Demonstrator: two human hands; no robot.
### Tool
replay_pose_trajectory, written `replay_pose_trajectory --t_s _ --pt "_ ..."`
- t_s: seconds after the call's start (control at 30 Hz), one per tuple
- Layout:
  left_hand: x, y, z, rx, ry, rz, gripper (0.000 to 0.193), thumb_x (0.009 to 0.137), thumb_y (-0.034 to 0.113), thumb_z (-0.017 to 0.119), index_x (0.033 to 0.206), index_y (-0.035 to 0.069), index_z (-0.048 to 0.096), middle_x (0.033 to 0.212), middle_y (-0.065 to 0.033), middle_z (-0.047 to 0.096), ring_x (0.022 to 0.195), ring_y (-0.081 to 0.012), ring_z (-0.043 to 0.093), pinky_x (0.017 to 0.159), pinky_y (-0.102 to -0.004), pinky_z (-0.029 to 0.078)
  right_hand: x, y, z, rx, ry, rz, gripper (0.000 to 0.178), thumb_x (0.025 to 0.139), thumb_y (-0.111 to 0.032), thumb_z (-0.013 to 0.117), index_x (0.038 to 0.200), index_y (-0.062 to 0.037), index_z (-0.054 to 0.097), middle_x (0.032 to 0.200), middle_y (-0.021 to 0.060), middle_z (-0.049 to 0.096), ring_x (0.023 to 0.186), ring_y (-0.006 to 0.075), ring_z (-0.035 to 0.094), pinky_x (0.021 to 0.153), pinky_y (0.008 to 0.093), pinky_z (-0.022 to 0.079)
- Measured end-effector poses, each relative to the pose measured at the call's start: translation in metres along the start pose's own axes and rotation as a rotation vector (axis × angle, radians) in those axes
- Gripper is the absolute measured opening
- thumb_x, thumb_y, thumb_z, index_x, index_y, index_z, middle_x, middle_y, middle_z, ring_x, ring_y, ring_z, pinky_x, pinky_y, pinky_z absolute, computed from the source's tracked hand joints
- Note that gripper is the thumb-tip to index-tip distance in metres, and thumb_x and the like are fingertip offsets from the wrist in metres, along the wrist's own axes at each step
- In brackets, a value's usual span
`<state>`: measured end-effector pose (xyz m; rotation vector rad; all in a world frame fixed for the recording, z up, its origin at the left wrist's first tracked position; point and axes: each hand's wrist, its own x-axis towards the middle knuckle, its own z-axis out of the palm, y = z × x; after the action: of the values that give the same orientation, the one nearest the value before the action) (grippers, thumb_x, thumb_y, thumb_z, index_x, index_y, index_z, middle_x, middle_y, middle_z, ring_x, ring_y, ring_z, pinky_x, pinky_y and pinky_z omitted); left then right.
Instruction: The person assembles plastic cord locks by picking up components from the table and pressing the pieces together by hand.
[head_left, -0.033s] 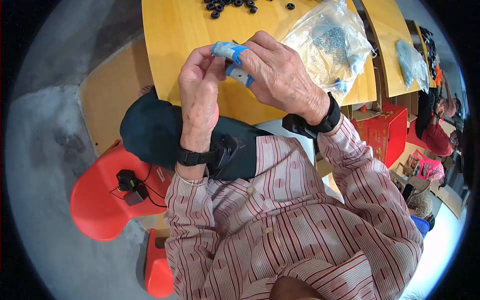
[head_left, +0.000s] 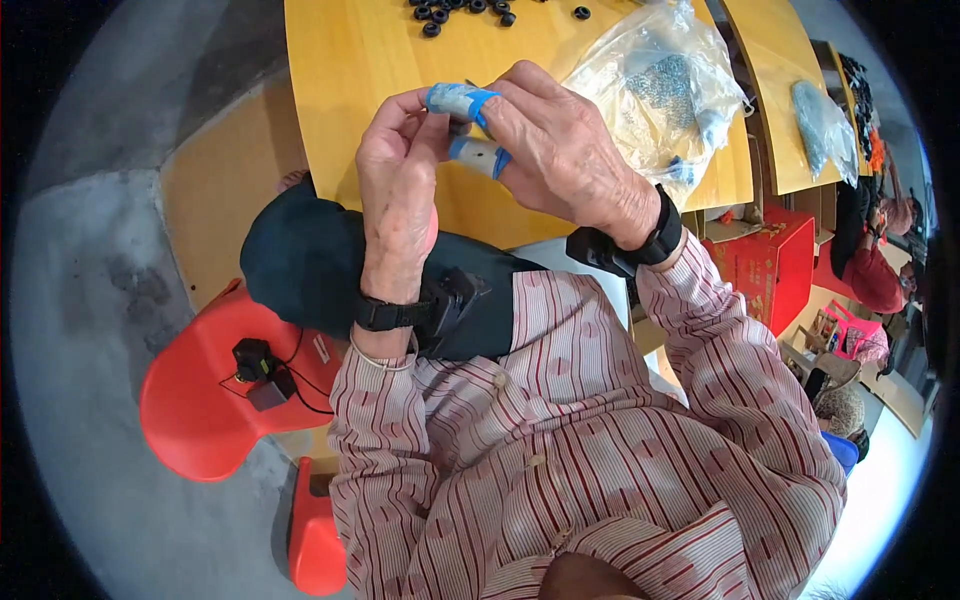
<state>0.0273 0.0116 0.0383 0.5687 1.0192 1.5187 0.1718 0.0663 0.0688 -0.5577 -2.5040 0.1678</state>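
Observation:
My left hand (head_left: 396, 190) and my right hand (head_left: 578, 150) meet above the near edge of a wooden table (head_left: 350, 60). Blue-and-white tape (head_left: 458, 100) wraps my right index finger, and a similar wrap (head_left: 478, 157) covers the thumb. Both hands are closed, fingertips pinched together. A small dark bit shows between the taped fingers, but the fingers hide what it is. Beyond the hands, several small black rings (head_left: 431, 30) lie on the table. A clear plastic bag (head_left: 665, 90) of small silvery pieces rests right of my right hand.
A red plastic chair (head_left: 200, 400) at the left holds a small black device (head_left: 262, 372) with cables. A red box (head_left: 765, 265) stands under the table's right side. Farther right, another table (head_left: 770, 60) carries a plastic bag (head_left: 825, 130), and a person in red (head_left: 872, 278) sits beyond.
My taped right thumb has lowered slightly from the index finger, widening the gap between them. Both hands otherwise keep their place.

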Motion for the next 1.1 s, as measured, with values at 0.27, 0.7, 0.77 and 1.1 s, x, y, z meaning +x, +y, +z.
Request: replay_pose_trajectory --t_s 0.27,0.7,0.77,1.1 --pt "0.003 -0.001 -0.004 -0.007 -0.053 -0.021 0.016 0.091 0.006 0.052 0.106 -0.002 0.056 0.092 -0.0071 0.063 0.079 -0.0115 0.06 0.071 -0.0212 0.045 -0.013 0.004 0.003 0.126 0.112 0.134 0.041 0.061 -0.003 0.069 0.1 -0.0032 0.055 0.08 0.0101 0.052 0.077 0.0299 0.05 0.067 0.0374 0.045" --pt "0.0 0.001 0.002 0.007 -0.094 0.012 0.019 0.09 0.004 0.054 0.107 -0.004 0.057 0.091 -0.0045 0.06 0.081 -0.008 0.054 0.077 -0.0199 0.044 -0.017 0.0 0.009 0.033 0.173 0.036 0.042 0.056 0.003 0.065 0.096 -0.0011 0.054 0.091 0.0114 0.056 0.081 0.0308 0.054 0.068 0.0355 0.048" --pt "0.0 0.001 0.002 0.004 -0.095 0.007 0.018 0.09 0.004 0.055 0.106 -0.004 0.057 0.091 -0.0046 0.061 0.082 -0.0082 0.055 0.077 -0.0199 0.044 -0.016 0.0 0.008 0.078 0.188 0.073 0.04 0.058 0.003 0.066 0.097 -0.0013 0.055 0.089 0.011 0.057 0.08 0.0298 0.054 0.068 0.0353 0.048" --pt "-0.003 0.003 0.003 0.139 -0.185 0.049 0.019 0.087 -0.001 0.056 0.105 -0.004 0.06 0.097 -0.0073 0.062 0.086 -0.0101 0.058 0.079 -0.0202 0.046 -0.024 0.011 0.001 0.758 0.225 0.581 0.032 0.082 -0.007 0.066 0.114 -0.0038 0.059 0.101 0.006 0.064 0.086 0.011 0.06 0.076 0.0261 0.05"
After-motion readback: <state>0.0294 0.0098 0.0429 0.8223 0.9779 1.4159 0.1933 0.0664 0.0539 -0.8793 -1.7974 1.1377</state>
